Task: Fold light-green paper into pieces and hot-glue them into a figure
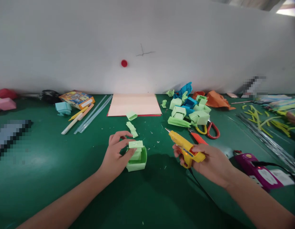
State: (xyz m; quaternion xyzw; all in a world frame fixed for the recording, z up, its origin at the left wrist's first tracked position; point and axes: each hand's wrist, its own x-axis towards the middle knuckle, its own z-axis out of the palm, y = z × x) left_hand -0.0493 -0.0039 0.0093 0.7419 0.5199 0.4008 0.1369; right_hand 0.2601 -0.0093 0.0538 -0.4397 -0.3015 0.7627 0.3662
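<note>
My left hand (115, 152) pinches a light green folded paper piece (137, 155) that rests on the green table (66, 178) in front of me; thumb and fingers close on its upper part. My right hand (210, 162) grips a yellow glue gun (185, 147) with its nozzle pointing up and left, a short way right of the paper piece and apart from it. The gun's black cord runs down toward me. Two small green folded scraps (132, 124) lie just beyond my left hand.
A pink sheet (135, 104) lies at the back centre. To its right sits a heap of green, blue and orange folded papers (190, 109) with scissors (210, 129). Glue sticks (93, 114), pencils and a box (76, 98) lie back left. A purple device (255, 170) sits right.
</note>
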